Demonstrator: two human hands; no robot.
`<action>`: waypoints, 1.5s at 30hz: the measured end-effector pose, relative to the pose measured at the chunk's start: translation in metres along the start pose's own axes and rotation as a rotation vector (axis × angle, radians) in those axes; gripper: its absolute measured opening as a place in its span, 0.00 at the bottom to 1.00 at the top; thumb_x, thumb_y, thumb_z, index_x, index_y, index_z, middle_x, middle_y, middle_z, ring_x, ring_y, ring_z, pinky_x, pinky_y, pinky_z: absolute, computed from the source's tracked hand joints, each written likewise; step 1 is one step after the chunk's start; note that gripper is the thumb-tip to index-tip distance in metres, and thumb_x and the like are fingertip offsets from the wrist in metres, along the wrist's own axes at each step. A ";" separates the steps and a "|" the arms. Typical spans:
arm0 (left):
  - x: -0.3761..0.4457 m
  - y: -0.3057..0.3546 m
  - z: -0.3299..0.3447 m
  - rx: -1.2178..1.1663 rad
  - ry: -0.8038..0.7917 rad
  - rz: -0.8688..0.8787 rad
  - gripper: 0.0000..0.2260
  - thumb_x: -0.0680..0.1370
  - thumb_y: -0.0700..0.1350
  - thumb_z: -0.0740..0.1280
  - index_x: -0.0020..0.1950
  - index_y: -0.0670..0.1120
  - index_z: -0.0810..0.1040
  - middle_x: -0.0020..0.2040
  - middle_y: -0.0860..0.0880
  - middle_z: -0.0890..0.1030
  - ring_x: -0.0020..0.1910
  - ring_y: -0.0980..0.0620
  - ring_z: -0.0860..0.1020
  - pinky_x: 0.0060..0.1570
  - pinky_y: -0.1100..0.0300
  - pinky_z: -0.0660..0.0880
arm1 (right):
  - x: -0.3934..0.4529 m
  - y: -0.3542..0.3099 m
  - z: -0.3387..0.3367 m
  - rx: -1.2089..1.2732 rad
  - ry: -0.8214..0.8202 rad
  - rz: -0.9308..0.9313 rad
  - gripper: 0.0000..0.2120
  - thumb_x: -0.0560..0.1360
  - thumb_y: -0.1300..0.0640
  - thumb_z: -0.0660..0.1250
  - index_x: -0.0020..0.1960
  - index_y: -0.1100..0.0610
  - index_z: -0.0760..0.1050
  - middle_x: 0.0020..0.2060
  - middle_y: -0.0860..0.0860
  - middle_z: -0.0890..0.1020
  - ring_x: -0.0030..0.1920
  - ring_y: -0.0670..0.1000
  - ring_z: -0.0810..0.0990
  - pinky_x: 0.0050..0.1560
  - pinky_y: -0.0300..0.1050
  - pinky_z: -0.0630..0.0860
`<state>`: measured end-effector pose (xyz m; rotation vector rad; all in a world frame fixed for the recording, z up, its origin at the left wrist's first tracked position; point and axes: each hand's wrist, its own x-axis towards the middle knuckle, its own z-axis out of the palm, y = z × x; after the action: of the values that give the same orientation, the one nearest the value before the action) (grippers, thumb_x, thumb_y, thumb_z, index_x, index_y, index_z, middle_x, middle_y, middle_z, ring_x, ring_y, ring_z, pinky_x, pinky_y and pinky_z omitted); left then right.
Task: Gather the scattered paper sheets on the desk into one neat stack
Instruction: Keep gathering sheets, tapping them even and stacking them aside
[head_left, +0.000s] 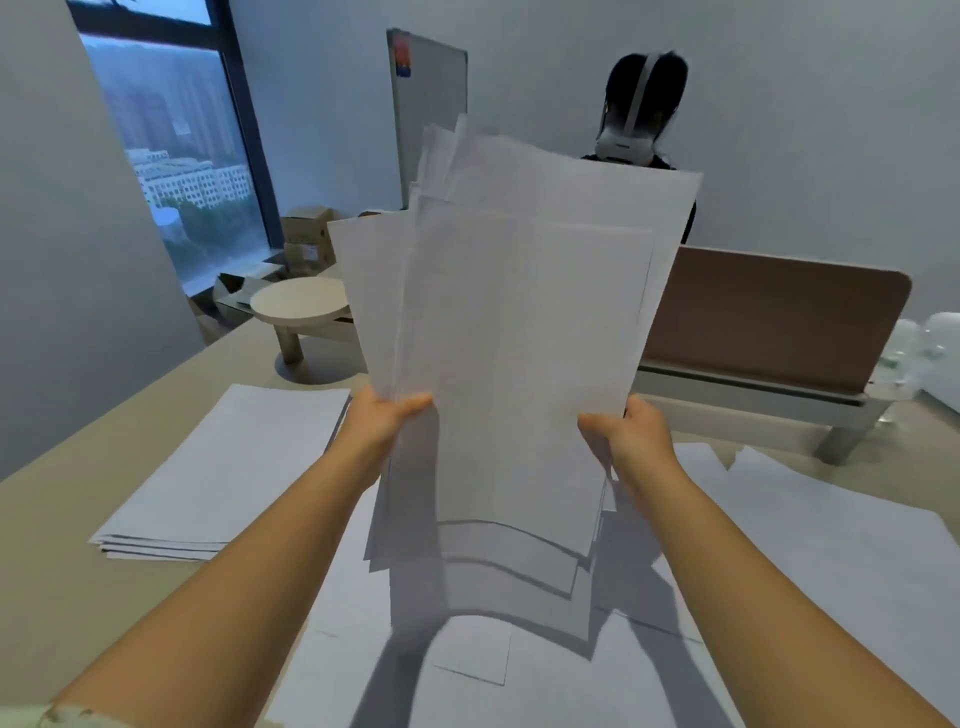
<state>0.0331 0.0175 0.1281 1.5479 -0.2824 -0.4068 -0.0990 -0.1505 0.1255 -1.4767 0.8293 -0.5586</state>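
White paper sheets (514, 332), uneven, are grasped upright by left hand (382, 418) and right hand (631, 434); next probably tapping edges on the desk (47, 545).

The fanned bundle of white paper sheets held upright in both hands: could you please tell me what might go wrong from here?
1. The fanned bundle of white paper sheets is uneven and pinched only at its sides by the left hand and right hand; middle sheets might slip out.
2. Its lower edges curl against the loose white sheets on the beige desk, so tapping it down could crease them.
3. The squared white paper stack on the left remains separate.
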 end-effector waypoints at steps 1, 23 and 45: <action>-0.002 0.007 0.000 -0.006 -0.009 0.024 0.17 0.76 0.37 0.65 0.65 0.39 0.72 0.53 0.47 0.75 0.53 0.46 0.74 0.54 0.55 0.70 | -0.002 -0.008 0.000 0.015 0.013 -0.013 0.14 0.74 0.70 0.64 0.59 0.67 0.72 0.47 0.56 0.77 0.39 0.50 0.75 0.35 0.36 0.72; 0.019 -0.037 -0.002 -0.029 -0.205 -0.035 0.17 0.70 0.32 0.71 0.51 0.50 0.75 0.48 0.47 0.80 0.49 0.47 0.78 0.57 0.49 0.74 | 0.012 0.024 -0.005 0.078 -0.069 0.079 0.18 0.67 0.66 0.72 0.56 0.62 0.74 0.51 0.57 0.78 0.53 0.60 0.77 0.57 0.55 0.75; 0.056 -0.081 -0.009 -0.026 -0.309 -0.168 0.27 0.56 0.44 0.77 0.54 0.46 0.77 0.52 0.47 0.81 0.52 0.45 0.78 0.53 0.53 0.74 | 0.040 0.066 0.002 0.114 -0.130 0.104 0.10 0.69 0.69 0.69 0.43 0.55 0.76 0.43 0.53 0.80 0.46 0.56 0.78 0.54 0.51 0.74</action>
<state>0.0808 0.0035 0.0425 1.4864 -0.3854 -0.7811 -0.0828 -0.1769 0.0544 -1.3425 0.7553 -0.4205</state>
